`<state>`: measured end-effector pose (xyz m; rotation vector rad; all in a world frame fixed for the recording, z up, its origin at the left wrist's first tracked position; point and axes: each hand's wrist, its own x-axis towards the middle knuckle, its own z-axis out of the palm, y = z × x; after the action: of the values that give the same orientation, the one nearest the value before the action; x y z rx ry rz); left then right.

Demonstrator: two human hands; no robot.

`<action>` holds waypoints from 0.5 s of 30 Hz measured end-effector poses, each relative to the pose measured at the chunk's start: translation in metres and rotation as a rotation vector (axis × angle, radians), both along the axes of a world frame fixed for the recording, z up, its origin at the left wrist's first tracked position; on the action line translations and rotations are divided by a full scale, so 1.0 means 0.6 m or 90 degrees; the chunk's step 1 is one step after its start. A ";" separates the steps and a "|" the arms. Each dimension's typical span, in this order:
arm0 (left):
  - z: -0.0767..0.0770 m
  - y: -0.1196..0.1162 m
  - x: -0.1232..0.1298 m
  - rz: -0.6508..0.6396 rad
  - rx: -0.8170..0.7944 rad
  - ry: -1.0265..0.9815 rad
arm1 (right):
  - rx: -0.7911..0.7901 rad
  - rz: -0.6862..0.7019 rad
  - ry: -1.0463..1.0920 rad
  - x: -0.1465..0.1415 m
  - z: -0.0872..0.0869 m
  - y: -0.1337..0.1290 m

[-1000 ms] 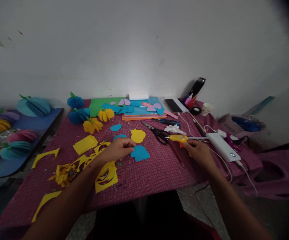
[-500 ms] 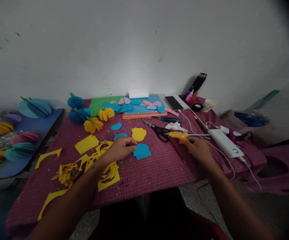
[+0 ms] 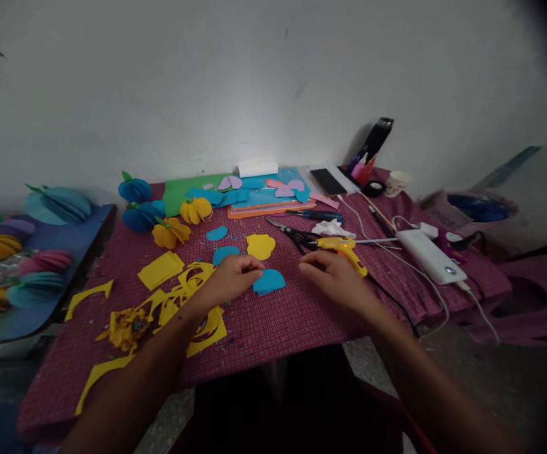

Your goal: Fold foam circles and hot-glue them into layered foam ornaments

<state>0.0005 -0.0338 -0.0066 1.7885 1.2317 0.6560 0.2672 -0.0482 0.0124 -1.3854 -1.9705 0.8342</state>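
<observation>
My left hand (image 3: 233, 279) is closed in a pinch at the left edge of a folded blue paper piece (image 3: 270, 282), low over the table. To the right, my right hand (image 3: 333, 277) is empty, its fingers loosely curved and a little apart. Just behind it a yellow glue gun (image 3: 342, 246) with a glue stick in its back lies on the cloth. Black-handled scissors (image 3: 297, 234) rest beside its nozzle, partly hidden. A yellow scalloped paper cutout (image 3: 261, 246) and blue paper pieces (image 3: 226, 255) lie beyond my left hand.
Yellow paper scraps (image 3: 174, 306) and a yellow paper stack (image 3: 161, 270) lie left. Paper pumpkins (image 3: 171, 233) stand behind. A white power bank (image 3: 429, 257) with cables, a phone (image 3: 328, 181), a black flask (image 3: 377, 139) and a paper cup (image 3: 397, 183) are at the right.
My right hand has let go of the glue gun, now lying on the table, and moved left toward the blue paper. My left hand stays at the blue paper.
</observation>
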 end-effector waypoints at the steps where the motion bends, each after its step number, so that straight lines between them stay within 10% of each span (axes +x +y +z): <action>1: 0.001 0.000 0.002 0.005 0.003 0.002 | -0.032 0.027 0.028 -0.017 0.002 0.006; 15: 0.009 -0.007 0.011 0.030 -0.016 -0.019 | -0.195 0.171 0.064 -0.044 -0.024 0.052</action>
<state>0.0071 -0.0380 -0.0010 1.7274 1.2591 0.6884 0.2410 -0.0172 -0.0020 -1.2241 -2.0396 1.3495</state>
